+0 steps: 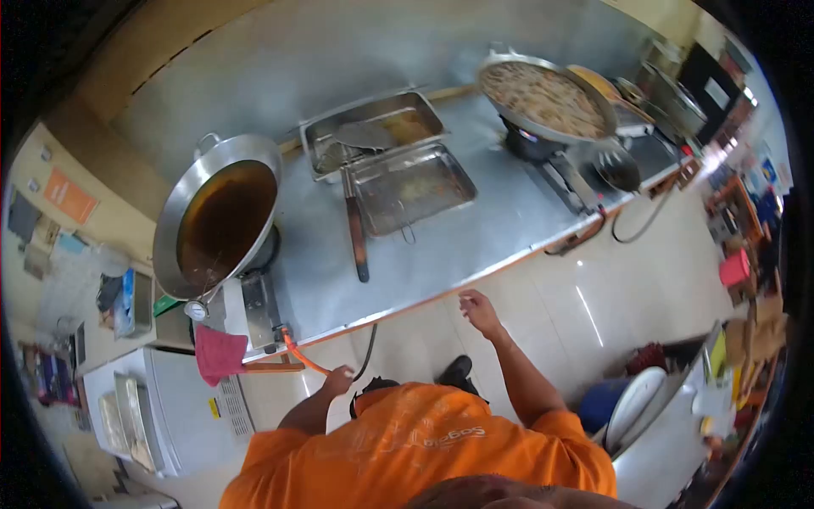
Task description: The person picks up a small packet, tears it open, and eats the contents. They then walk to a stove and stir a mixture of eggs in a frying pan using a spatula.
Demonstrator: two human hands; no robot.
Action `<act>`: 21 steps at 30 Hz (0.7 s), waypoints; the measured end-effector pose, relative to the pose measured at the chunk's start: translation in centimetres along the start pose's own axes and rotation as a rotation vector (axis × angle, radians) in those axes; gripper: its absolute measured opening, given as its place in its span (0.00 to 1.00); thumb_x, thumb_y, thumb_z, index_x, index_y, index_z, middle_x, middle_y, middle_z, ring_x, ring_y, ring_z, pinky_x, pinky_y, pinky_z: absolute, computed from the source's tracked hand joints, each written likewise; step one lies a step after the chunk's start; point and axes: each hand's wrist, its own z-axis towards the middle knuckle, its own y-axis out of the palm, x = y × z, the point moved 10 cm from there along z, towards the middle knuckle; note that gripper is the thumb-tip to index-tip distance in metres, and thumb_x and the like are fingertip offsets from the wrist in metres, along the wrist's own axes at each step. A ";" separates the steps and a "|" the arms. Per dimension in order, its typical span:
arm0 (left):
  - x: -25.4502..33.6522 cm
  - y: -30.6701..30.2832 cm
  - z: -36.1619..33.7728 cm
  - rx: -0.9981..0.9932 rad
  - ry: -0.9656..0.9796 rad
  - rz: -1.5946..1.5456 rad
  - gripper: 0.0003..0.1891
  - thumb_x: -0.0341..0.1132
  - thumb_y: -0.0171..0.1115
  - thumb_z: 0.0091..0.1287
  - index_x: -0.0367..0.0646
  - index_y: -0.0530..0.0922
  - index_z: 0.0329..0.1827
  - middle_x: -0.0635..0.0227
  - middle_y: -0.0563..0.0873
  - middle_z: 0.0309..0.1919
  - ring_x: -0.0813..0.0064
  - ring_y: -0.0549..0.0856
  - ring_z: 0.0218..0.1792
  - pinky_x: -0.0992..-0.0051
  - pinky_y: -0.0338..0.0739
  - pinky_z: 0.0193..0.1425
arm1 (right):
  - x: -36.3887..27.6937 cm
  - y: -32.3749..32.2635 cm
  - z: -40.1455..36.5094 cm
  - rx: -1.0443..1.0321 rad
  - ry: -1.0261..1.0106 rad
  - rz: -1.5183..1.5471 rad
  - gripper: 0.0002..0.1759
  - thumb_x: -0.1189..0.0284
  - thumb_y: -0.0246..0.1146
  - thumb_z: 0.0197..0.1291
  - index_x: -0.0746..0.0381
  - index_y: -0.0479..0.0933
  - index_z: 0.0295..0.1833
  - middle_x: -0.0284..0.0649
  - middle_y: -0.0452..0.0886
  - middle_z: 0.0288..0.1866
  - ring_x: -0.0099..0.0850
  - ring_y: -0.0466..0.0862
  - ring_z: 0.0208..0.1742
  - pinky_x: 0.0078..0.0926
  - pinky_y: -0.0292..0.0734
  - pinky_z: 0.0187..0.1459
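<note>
Past the counter's front edge, over the floor, my right hand (481, 314) hangs in the air with its fingers loosely bent and apart, holding nothing visible. My left hand (339, 380) is lower and to the left, beside an orange hose (303, 358) and a black hose; its fingers are too small and hidden to make out. A long-handled spatula (356, 229) lies on the steel counter (407, 271), its blade over a tray. Two metal trays stand behind, one with a wire rack (411, 191).
At the left, a large wok (225, 220) of dark oil sits on a burner with a thermometer (196, 310) at its rim. A second wok (547, 97), full of bubbling food, stands back right. A red cloth (220, 352) hangs off the counter's left corner. Blue and white basins are lower right.
</note>
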 end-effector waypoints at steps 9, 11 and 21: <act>-4.5 7.8 -18.0 0.382 -0.664 -0.585 0.18 0.33 0.64 0.64 0.46 0.79 0.57 0.60 0.88 0.30 0.69 0.87 0.28 0.65 0.82 0.34 | -4.5 11.8 20.6 -0.170 0.298 0.134 0.32 0.57 0.70 0.56 0.54 0.61 0.59 0.37 0.72 0.40 0.30 0.74 0.37 0.41 0.73 0.38; -4.5 12.0 -19.3 0.289 -0.677 -0.538 0.18 0.34 0.65 0.64 0.47 0.78 0.57 0.60 0.88 0.31 0.69 0.87 0.29 0.66 0.82 0.35 | -5.3 12.6 22.2 -0.114 0.323 0.178 0.36 0.56 0.71 0.54 0.55 0.58 0.61 0.41 0.73 0.43 0.33 0.76 0.41 0.47 0.74 0.43; -8.0 16.8 -10.9 0.100 -0.437 -0.557 0.20 0.37 0.67 0.64 0.48 0.77 0.59 0.59 0.90 0.37 0.70 0.88 0.34 0.68 0.83 0.38 | -21.4 9.3 27.2 0.098 -0.106 -0.988 0.28 0.67 0.57 0.60 0.70 0.66 0.63 0.60 0.82 0.54 0.56 0.82 0.56 0.48 0.80 0.56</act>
